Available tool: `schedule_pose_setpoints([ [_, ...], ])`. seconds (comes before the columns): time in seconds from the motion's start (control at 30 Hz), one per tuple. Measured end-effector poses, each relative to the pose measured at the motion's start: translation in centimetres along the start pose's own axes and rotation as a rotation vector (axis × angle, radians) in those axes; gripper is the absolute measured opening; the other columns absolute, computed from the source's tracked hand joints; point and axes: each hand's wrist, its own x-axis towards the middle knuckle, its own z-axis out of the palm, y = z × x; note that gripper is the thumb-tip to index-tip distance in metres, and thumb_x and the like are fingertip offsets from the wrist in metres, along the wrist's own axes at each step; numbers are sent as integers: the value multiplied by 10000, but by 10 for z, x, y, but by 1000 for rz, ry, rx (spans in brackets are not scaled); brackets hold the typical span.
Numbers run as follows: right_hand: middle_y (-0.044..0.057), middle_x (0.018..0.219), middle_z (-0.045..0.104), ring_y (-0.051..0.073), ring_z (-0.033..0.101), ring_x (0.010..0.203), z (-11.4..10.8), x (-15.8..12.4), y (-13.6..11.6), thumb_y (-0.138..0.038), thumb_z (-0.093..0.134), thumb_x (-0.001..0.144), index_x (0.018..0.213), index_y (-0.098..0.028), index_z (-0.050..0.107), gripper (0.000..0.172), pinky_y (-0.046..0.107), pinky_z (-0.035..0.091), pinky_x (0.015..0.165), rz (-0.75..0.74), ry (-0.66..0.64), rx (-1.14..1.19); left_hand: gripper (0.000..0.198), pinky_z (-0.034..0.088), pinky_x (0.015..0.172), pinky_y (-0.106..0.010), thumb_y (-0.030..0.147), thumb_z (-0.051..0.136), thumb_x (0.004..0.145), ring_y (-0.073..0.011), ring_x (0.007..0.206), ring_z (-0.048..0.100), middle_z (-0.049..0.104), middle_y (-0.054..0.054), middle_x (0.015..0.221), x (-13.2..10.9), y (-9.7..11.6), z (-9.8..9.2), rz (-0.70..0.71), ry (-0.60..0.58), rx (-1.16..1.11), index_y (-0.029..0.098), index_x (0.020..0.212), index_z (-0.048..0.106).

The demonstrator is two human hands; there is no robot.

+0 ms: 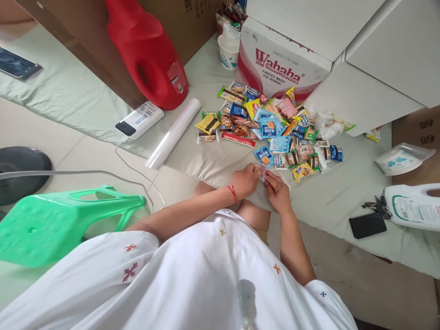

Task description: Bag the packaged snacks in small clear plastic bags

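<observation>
My left hand (246, 182), with a red string at the wrist, pinches a small piece of clear plastic (262, 174) at the near edge of the cloth-covered surface. My right hand (277, 192) grips the same plastic from the other side, its fingers almost touching the left ones. Just beyond both hands lies a spread of small wrapped snacks, among them a blue packet (264, 156), a yellow cookie packet (303, 172) and a long red stick packet (238, 139). Crumpled clear bags (326, 126) rest at the right of the pile.
Behind the snacks stands a Wahaha carton (278, 68) beside a paper cup (228, 57). Left are a red jug (147, 55), a plastic roll (173, 133), a white device (140, 120) and a green stool (41, 229). Right are a bowl (400, 160), a black case (367, 225) and a white bottle (415, 206).
</observation>
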Motion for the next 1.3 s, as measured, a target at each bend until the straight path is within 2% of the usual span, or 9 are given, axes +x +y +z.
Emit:
schedule_pose_setpoints([
  [0.13,61,1369,712,207,660,1280,-13,-5,-4,-275,508,1017,1208,-285,773,327,431,500,1137,29,52,76,347,503,806,-363,231,361,1079,-269,1161,583,657,-151,1188,3,-6,16,131,65,100,177,1249,659],
  [0.27,115,1257,718,223,678,1167,-36,-18,6,-439,547,1009,1203,-231,740,344,393,559,992,224,509,-54,370,474,805,-405,212,347,1074,-278,1099,581,687,-157,1080,7,-9,22,153,107,132,160,1165,702],
  [0.33,161,1218,700,229,690,1004,-45,-23,18,-580,585,954,1278,-184,689,522,366,581,836,392,578,-121,374,452,869,-438,212,351,1070,-285,1132,576,694,-165,1101,9,-10,23,185,160,125,171,1136,718],
  [0.47,177,1122,696,191,602,732,-47,-25,33,-741,714,754,1282,-129,674,809,362,539,713,527,368,-155,362,386,972,-446,191,369,1064,-273,1248,549,689,-144,1255,11,-10,23,280,184,66,195,1164,717],
  [0.6,22,707,626,153,483,607,-41,-17,27,-702,713,759,932,-153,733,576,279,417,584,628,169,23,327,362,943,-437,181,413,1049,-272,1208,548,702,-125,1211,10,-8,21,299,122,47,212,1159,719],
  [0.7,-8,641,573,145,459,601,-32,-9,15,-637,675,811,796,-173,681,464,272,399,586,649,272,111,338,357,929,-442,187,398,1050,-283,1161,539,695,-142,1135,11,-4,19,278,106,55,193,1073,735],
  [0.9,115,875,667,246,590,819,9,12,-14,-408,496,979,984,-168,727,333,392,507,807,367,254,-234,333,409,1000,-463,176,415,995,-287,1099,560,685,-166,1065,19,-5,18,326,19,-65,143,1004,746],
  [1.1,277,1310,557,394,504,1258,41,2,-32,-236,403,1009,1434,-102,575,478,612,433,1065,211,139,-398,561,521,1016,-407,112,499,793,-239,1136,644,683,-139,1308,22,-25,12,219,94,-464,162,1338,622],
  [1.3,280,1490,469,417,389,1431,38,-17,-37,-266,462,998,1492,-115,526,521,664,381,1148,104,30,-403,446,391,1205,-492,167,496,932,-301,1414,531,556,-203,1544,27,-28,18,340,17,-204,116,1347,652],
])
